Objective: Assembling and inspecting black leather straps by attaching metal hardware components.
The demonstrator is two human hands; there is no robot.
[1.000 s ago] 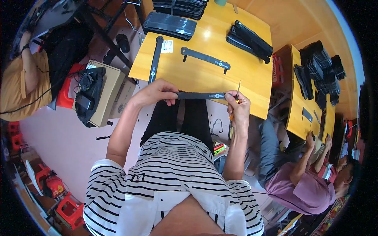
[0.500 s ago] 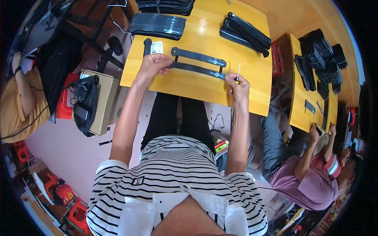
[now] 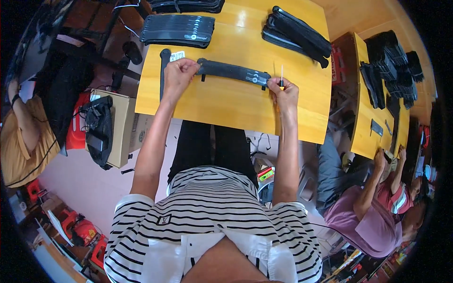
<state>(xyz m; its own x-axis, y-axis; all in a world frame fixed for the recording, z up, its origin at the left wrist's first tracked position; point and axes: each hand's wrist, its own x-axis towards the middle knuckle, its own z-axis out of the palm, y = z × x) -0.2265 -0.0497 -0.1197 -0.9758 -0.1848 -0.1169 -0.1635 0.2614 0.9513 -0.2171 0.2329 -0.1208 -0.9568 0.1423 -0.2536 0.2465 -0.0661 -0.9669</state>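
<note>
Black straps (image 3: 226,70) with pale print near the right end lie stretched above the table, one laid over the other, with short black tabs showing below. My left hand (image 3: 180,78) pinches their left end. Finger and thumb of my right hand (image 3: 286,94) close on the right end. That same hand also keeps a small screwdriver-like tool (image 3: 282,73), its thin shaft pointing up and its handle mostly hidden in the palm. Beside my left hand, another black strap (image 3: 164,70) lies lengthwise next to a white printed label (image 3: 177,56).
On the yellow table (image 3: 226,111), a stack of black straps (image 3: 177,30) lies at the far left, and another bundle (image 3: 295,35) at the far right. A cardboard box (image 3: 123,127) stands left of the table. Co-workers sit at a second table (image 3: 365,134) to the right.
Two straps that lay apart, one behind the other, are now together in a single layered band. Both hands still grip the ends. The view has shifted slightly.
</note>
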